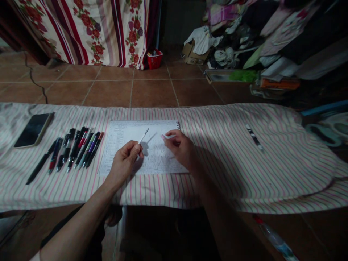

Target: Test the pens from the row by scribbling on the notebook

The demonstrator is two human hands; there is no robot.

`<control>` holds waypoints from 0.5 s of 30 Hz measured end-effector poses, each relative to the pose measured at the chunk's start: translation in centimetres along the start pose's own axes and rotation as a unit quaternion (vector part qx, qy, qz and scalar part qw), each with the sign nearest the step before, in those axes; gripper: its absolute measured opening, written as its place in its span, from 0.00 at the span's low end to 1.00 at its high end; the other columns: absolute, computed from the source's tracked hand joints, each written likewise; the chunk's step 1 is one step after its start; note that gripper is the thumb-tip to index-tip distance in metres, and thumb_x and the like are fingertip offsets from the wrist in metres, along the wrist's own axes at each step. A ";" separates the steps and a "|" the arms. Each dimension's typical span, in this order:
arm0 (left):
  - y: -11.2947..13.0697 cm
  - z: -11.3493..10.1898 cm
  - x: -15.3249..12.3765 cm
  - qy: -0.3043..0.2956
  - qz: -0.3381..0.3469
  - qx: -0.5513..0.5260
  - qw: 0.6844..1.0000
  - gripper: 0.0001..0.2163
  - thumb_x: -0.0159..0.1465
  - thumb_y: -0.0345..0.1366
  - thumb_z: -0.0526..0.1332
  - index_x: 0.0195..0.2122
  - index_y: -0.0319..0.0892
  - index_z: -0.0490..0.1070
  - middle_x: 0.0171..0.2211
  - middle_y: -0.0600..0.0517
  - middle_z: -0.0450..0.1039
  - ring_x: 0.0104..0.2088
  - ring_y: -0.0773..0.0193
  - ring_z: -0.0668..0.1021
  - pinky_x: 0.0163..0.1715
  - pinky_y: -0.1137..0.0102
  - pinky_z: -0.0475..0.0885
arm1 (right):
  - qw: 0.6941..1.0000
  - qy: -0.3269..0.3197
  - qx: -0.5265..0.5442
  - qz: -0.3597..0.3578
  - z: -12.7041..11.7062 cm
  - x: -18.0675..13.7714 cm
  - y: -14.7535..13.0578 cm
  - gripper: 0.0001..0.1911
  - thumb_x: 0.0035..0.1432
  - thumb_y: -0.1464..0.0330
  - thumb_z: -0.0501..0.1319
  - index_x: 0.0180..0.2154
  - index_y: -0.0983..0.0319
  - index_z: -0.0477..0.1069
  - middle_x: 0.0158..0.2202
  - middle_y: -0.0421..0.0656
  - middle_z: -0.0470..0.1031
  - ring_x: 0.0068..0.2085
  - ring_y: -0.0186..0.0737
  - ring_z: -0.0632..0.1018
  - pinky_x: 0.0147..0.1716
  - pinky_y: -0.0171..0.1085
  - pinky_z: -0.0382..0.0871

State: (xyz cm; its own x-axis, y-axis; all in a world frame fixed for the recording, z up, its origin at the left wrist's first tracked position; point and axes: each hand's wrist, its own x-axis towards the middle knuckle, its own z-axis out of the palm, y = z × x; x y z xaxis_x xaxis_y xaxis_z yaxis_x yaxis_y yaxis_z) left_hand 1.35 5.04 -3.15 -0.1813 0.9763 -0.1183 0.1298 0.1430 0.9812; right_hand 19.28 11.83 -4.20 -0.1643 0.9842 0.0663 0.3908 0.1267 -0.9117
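Observation:
A spiral notebook (pixel 127 136) lies open on a striped cloth (pixel 217 163), its page covered with scribbles. My left hand (pixel 123 161) is closed around a thin white pen refill (pixel 143 137) that points up and to the right over the page. My right hand (pixel 181 146) rests on the right part of the page, fingers pinched on a pale pen barrel with a pink end (pixel 168 136). The two hands are a short way apart.
A row of several pens (pixel 73 148) lies left of the notebook, with a dark phone (pixel 34 129) beyond them. Another pen (pixel 254 137) lies alone on the cloth at the right. Tiled floor, a red basket (pixel 154 59) and piled clothes sit behind.

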 end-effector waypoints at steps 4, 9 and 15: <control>-0.1 -0.1 0.0 -0.010 -0.002 -0.003 1.000 0.12 0.62 0.43 0.56 0.26 0.41 0.66 0.21 0.56 0.64 0.20 0.72 0.58 0.19 0.74 0.52 | 0.967 -0.009 0.222 0.127 -0.7 0.3 -0.4 0.11 0.46 0.61 0.66 0.31 0.59 0.72 0.23 0.36 0.72 0.27 0.34 0.74 0.28 0.34 0.69; -0.1 0.0 -0.1 -0.011 -0.008 0.001 1.000 0.12 0.62 0.43 0.56 0.27 0.40 0.66 0.22 0.56 0.64 0.20 0.73 0.59 0.20 0.75 0.54 | 0.883 -0.065 0.433 0.168 -1.4 0.4 -0.8 0.12 0.50 0.60 0.63 0.33 0.60 0.77 0.36 0.42 0.77 0.34 0.33 0.75 0.36 0.34 0.72; 0.2 0.2 -0.2 -0.012 -0.005 0.013 1.000 0.13 0.63 0.43 0.55 0.25 0.40 0.65 0.20 0.57 0.62 0.20 0.72 0.58 0.20 0.74 0.52 | 0.810 -0.099 0.553 0.168 -1.6 0.3 -1.3 0.12 0.49 0.70 0.60 0.36 0.64 0.77 0.37 0.44 0.78 0.39 0.35 0.76 0.45 0.35 0.71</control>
State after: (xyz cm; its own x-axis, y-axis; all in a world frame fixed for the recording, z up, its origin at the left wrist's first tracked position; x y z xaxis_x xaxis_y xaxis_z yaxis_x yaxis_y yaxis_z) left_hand 1.58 4.88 -2.98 -0.1593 0.9783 -0.1323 0.1530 0.1569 0.9757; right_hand 20.20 12.21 -2.31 -0.4011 0.8871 -0.2284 -0.5893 -0.4408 -0.6771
